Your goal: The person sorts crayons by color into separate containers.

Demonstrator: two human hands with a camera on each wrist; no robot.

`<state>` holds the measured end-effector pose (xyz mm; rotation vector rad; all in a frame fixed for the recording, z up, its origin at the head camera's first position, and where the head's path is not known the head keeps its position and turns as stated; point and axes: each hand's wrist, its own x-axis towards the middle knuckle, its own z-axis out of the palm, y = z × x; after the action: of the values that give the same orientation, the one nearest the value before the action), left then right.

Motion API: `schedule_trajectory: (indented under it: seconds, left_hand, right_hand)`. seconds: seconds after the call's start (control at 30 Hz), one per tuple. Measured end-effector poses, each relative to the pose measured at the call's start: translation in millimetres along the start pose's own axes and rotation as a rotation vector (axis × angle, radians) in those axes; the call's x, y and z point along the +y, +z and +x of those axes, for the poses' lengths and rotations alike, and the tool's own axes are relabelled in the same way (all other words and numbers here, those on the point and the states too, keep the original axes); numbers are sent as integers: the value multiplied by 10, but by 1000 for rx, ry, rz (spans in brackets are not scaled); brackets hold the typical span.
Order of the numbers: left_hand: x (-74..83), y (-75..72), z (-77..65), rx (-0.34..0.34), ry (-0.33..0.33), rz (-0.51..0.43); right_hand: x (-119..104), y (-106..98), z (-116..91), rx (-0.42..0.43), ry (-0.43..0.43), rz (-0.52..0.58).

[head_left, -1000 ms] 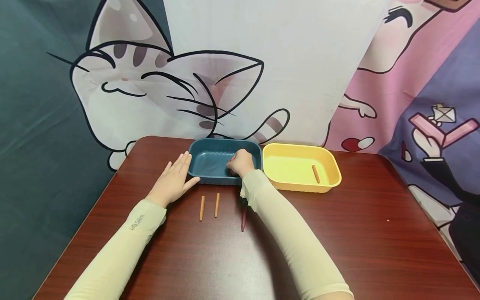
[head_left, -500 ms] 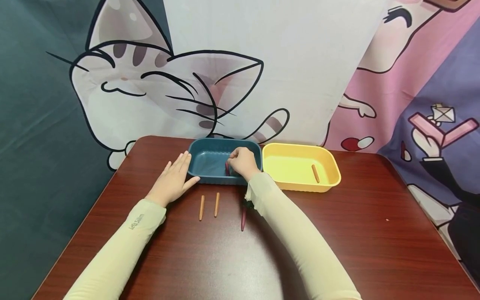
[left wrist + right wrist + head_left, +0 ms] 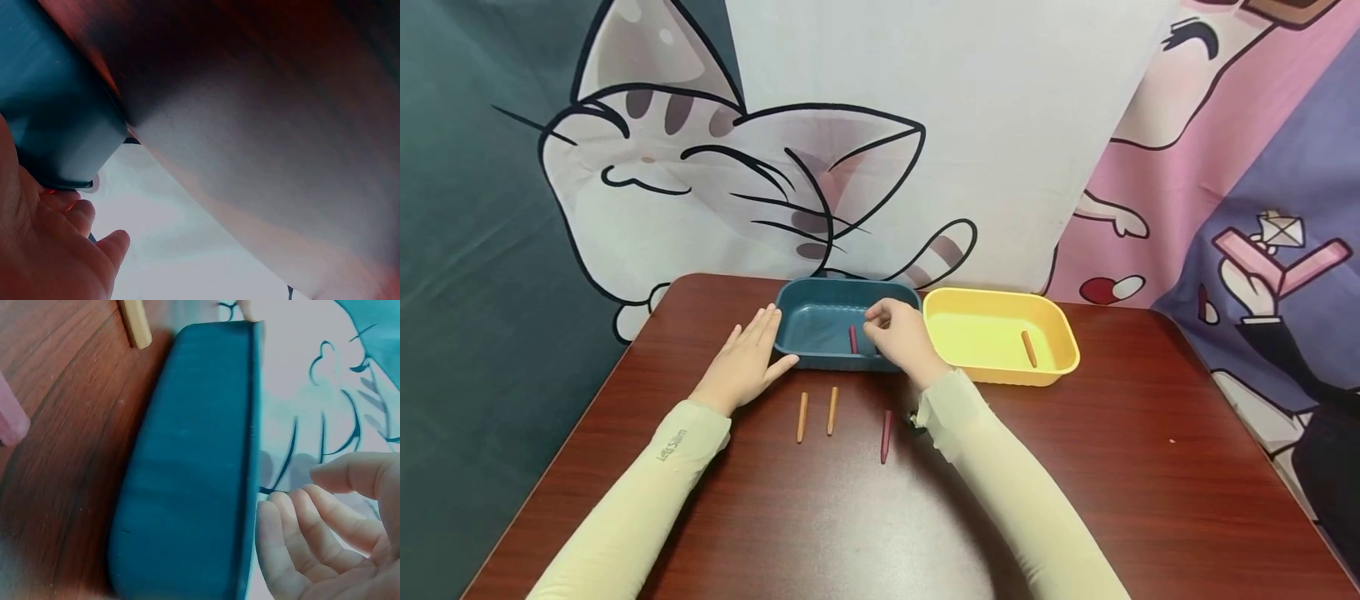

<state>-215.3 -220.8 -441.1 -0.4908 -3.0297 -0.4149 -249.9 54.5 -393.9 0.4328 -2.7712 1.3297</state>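
Note:
My left hand [image 3: 741, 362] lies against the left end of the blue basket [image 3: 820, 362], fingers straight and thumb spread along its near side. In the left wrist view its fingertips touch the basket's rim. A dark red crayon [image 3: 853, 340] lies inside that basket. Just right of this crayon, my right hand [image 3: 904, 335] hovers over the basket's right end. Its fingers are loosely bent with nothing between them, and the right wrist view shows a gap between thumb and fingertips [image 3: 281, 503]. Another dark red crayon [image 3: 886, 437] lies on the table below the right hand.
Two orange crayons [image 3: 802, 417] lie side by side on the brown table [image 3: 820, 533], in front of the blue basket. The yellow basket [image 3: 1000, 375] stands at the blue one's right, holding one orange crayon [image 3: 1028, 348]. A cartoon cat cloth [image 3: 655, 208] hangs behind.
My right hand has let go of the dark red crayon, which now rests in the blue basket. The hand has risen and drawn back to the right. The left hand has stayed still.

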Motion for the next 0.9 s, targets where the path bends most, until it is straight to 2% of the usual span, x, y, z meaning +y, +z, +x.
schedule_trajectory:
  seconds: [0.2,0.37,0.63,0.9]
  left_hand:
    - [-11,4,-3,4,3,0]
    - [-5,-6,0,5,2,-4]
    - [-1,7,-2,0,-1,-2]
    - [2,14,1,3,2,-3]
  right_hand:
    - [-25,-97,-244,23,-63,65]
    - [10,-107,-447,44,-72,109]
    - [103,-64,-695,19,-47,80]
    - [198,-37,-842,-5,5,41]
